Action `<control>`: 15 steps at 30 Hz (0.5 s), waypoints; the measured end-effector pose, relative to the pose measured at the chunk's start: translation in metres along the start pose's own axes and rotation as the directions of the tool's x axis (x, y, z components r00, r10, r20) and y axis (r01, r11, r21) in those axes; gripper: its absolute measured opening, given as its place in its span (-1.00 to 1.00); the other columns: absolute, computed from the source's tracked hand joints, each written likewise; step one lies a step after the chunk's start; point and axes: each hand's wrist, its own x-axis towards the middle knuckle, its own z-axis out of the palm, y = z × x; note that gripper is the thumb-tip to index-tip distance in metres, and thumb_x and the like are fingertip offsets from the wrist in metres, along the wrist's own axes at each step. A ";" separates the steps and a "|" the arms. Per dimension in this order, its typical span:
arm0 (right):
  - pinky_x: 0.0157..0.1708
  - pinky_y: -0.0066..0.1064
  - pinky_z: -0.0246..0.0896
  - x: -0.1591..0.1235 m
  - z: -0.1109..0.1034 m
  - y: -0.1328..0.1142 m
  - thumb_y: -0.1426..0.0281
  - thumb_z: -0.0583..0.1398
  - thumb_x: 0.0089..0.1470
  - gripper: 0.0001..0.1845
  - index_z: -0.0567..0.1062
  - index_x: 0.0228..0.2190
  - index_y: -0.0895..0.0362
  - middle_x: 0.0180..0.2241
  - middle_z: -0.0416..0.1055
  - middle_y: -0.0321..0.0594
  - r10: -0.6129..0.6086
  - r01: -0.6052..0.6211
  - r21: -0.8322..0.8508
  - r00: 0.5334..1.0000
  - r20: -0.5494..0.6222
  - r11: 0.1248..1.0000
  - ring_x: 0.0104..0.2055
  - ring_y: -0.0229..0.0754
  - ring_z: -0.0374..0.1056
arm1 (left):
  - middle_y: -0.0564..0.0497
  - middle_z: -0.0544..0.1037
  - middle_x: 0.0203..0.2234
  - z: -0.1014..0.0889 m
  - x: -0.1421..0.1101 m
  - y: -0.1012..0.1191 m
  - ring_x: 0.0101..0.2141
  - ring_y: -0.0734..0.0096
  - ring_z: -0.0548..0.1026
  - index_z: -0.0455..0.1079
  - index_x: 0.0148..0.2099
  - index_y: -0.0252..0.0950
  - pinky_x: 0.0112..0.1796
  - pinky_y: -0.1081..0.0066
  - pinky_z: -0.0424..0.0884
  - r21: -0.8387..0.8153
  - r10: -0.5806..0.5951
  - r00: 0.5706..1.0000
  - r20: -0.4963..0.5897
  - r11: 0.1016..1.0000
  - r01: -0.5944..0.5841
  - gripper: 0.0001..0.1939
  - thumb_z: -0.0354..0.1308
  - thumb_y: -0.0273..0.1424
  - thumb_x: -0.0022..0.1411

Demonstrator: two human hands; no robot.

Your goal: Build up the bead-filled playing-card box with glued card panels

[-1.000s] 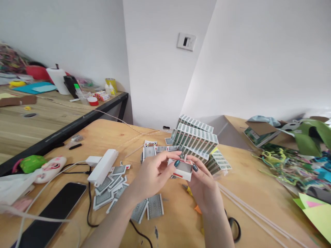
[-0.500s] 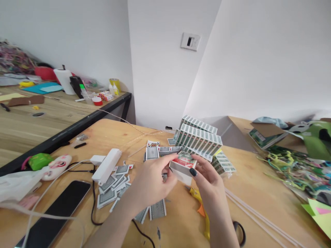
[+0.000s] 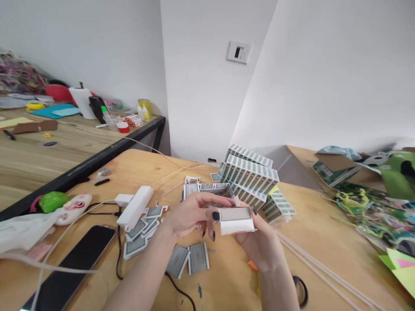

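Observation:
Over the middle of the table I hold a small white card box (image 3: 237,226) with its end turned towards me. The end flap hangs open, and the pale edge of a card deck (image 3: 235,214) shows inside. My right hand (image 3: 259,239) is closed around the box from the right and beneath. Closed on its left end, my left hand (image 3: 196,211) has the thumb at the near edge and the index finger behind. Its lower fingers hang loose. Behind my hands stand structures made of playing cards (image 3: 207,187). Loose cards (image 3: 198,258) lie face down below my left hand.
Rows of green-and-white card boxes (image 3: 249,175) are stacked behind the hands. A white power strip (image 3: 135,207), black cable and phone (image 3: 74,268) lie left. To the right are white sticks (image 3: 319,263), a black ring-shaped handle (image 3: 301,291) and a colourful craft pile (image 3: 372,211).
The card box has been turned so its end faces me, and its flap is now open. My right hand has shifted under it; the left hand's lower fingers have loosened.

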 end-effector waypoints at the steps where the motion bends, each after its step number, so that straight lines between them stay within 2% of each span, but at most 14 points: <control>1: -0.30 -0.42 0.35 0.000 0.000 0.000 0.23 0.30 -0.10 -0.68 0.54 -0.25 0.07 -0.21 0.51 -0.23 0.008 -0.008 0.023 1.000 0.023 1.000 -0.23 -0.17 0.41 | -0.16 0.58 -0.30 0.000 0.002 -0.002 -0.69 0.55 0.45 0.51 -0.14 -0.31 -0.78 0.65 0.16 -0.016 -0.016 1.000 0.016 1.000 0.017 -0.59 0.34 -0.25 -0.08; 4: -0.28 -0.44 0.36 -0.001 -0.001 0.001 0.26 0.32 -0.11 -0.73 0.52 -0.30 0.06 -0.24 0.52 -0.26 0.011 -0.017 0.073 0.997 0.074 0.997 -0.25 -0.21 0.42 | -0.12 0.58 -0.45 0.002 0.003 -0.004 -0.65 0.46 0.50 0.53 -0.17 -0.33 -0.74 0.63 0.25 -0.057 -0.017 1.000 0.010 0.998 0.018 -0.58 0.35 -0.22 -0.10; 7: -0.22 -0.40 0.37 -0.002 -0.003 0.002 0.27 0.31 -0.10 -0.75 0.50 -0.31 0.06 -0.25 0.51 -0.26 0.038 -0.045 0.101 0.997 0.074 0.994 -0.21 -0.20 0.43 | -0.08 0.57 -0.56 0.004 0.003 -0.004 -0.64 0.40 0.51 0.55 -0.23 -0.35 -0.67 0.57 0.35 -0.117 -0.019 1.000 -0.023 0.993 0.016 -0.60 0.36 -0.22 -0.12; 11: -0.21 -0.40 0.38 -0.003 -0.005 0.002 0.26 0.35 -0.17 -0.72 0.50 -0.35 0.05 -0.31 0.51 -0.28 0.016 -0.020 0.071 0.998 0.056 0.997 -0.21 -0.18 0.44 | -0.07 0.55 -0.56 0.009 0.003 -0.005 -0.62 0.43 0.49 0.54 -0.26 -0.36 -0.61 0.54 0.36 -0.147 0.027 0.998 -0.058 0.988 -0.036 -0.64 0.33 -0.21 -0.07; 13: -0.22 -0.36 0.37 -0.002 -0.006 0.002 0.25 0.36 -0.20 -0.70 0.48 -0.35 0.03 -0.28 0.51 -0.27 -0.044 0.043 0.028 0.999 0.025 0.999 -0.21 -0.16 0.44 | -0.08 0.56 -0.47 0.013 0.004 -0.005 -0.56 0.46 0.49 0.53 -0.21 -0.33 -0.57 0.55 0.34 -0.094 0.068 0.989 -0.133 0.992 -0.081 -0.67 0.27 -0.22 0.01; 15: -0.18 -0.30 0.35 -0.001 -0.005 0.001 0.25 0.37 -0.21 -0.69 0.46 -0.36 0.02 -0.14 0.47 -0.23 -0.152 0.151 -0.042 0.988 -0.037 0.988 -0.13 -0.10 0.41 | -0.07 0.56 -0.35 0.017 0.005 -0.005 -0.49 0.49 0.48 0.52 -0.17 -0.29 -0.54 0.56 0.33 0.016 0.135 0.950 -0.280 0.991 -0.136 -0.71 0.23 -0.26 0.07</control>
